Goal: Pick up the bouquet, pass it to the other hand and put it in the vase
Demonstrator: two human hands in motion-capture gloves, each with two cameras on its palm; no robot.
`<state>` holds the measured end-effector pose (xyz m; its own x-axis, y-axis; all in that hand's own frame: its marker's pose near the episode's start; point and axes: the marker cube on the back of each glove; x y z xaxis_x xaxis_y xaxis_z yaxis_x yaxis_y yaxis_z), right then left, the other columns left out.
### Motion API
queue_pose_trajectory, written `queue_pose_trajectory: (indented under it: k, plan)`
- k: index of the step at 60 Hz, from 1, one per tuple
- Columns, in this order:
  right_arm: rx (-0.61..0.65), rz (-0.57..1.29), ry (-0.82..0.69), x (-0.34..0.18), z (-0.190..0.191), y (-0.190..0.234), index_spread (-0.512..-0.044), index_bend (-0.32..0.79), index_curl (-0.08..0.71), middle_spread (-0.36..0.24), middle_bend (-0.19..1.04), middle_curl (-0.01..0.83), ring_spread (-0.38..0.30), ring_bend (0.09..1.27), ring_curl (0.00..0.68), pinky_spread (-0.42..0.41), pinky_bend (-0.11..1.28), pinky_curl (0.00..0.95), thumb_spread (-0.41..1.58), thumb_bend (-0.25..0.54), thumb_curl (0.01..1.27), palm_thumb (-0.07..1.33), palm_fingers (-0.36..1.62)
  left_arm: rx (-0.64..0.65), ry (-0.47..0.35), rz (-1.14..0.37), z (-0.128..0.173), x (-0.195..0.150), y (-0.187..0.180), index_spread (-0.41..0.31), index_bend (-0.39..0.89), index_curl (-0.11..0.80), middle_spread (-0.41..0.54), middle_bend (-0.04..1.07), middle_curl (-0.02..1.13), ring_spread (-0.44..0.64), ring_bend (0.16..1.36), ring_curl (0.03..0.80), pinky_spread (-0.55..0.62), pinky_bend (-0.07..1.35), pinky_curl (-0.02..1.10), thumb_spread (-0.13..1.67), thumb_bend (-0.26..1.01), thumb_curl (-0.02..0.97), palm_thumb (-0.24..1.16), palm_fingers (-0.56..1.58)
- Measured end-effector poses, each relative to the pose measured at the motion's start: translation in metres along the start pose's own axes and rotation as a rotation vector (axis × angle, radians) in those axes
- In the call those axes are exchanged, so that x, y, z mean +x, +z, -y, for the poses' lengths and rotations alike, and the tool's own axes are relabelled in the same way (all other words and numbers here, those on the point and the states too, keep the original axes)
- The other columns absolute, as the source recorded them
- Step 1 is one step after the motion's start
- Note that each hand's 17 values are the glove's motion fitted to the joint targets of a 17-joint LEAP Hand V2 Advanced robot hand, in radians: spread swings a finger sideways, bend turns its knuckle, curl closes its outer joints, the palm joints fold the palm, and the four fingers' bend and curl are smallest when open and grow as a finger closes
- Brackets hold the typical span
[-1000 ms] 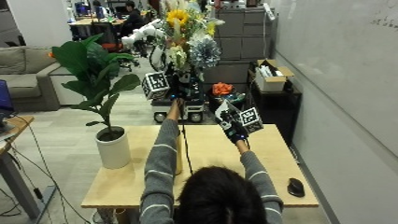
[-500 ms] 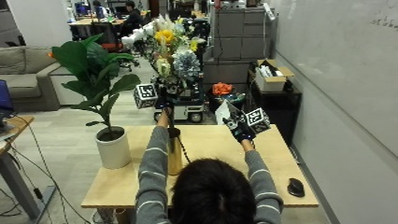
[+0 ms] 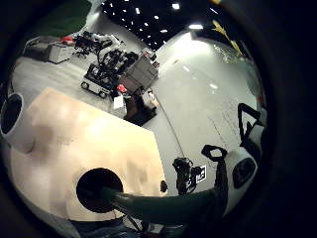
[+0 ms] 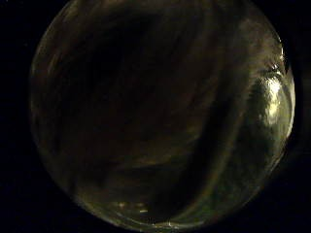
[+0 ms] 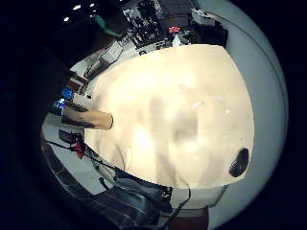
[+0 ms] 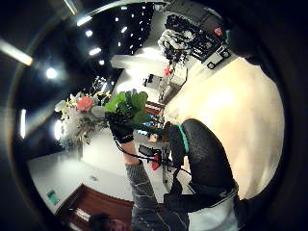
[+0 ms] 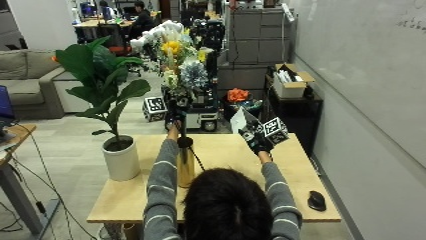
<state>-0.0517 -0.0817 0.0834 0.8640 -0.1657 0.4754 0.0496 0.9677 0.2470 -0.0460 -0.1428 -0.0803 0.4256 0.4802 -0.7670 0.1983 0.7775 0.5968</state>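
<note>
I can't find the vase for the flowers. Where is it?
In the outside view, the vase stands on the table, on its left part, directly under the bouquet.

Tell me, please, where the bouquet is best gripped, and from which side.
Probably on the bare stems just under the flowers, from the side: the bouquet stands upright, heavy with blooms on top, over the vase. The left hand holds it there.

Left hand (image 7: 175,119) raised, gripping; right hand (image 7: 256,140) open.

Table and its surroundings
A potted plant (image 7: 110,95) in a white pot stands at the wooden table's (image 7: 279,200) left edge; a black mouse (image 7: 317,200) lies near the right edge (cardboard box (image 7: 291,81) beyond).
</note>
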Motion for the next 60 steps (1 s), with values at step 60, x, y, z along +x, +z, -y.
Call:
queue_pose_trajectory:
  k: [60]
  plan:
    - [0.010,-0.092,0.047,0.019,0.000,-0.003,-0.251,0.16,0.341,-0.057,0.19,0.372,-0.043,0.30,0.358,0.277,0.18,0.331,1.17,-0.019,0.35,0.60,0.65,-0.206,-0.122,-0.076,-0.012,-0.046,0.007,-0.372,0.59,0.597,-0.342,0.80,0.54,-0.38,0.78,0.454,-0.42,0.59,0.44,1.06,-0.03,0.434,0.65,1.43]
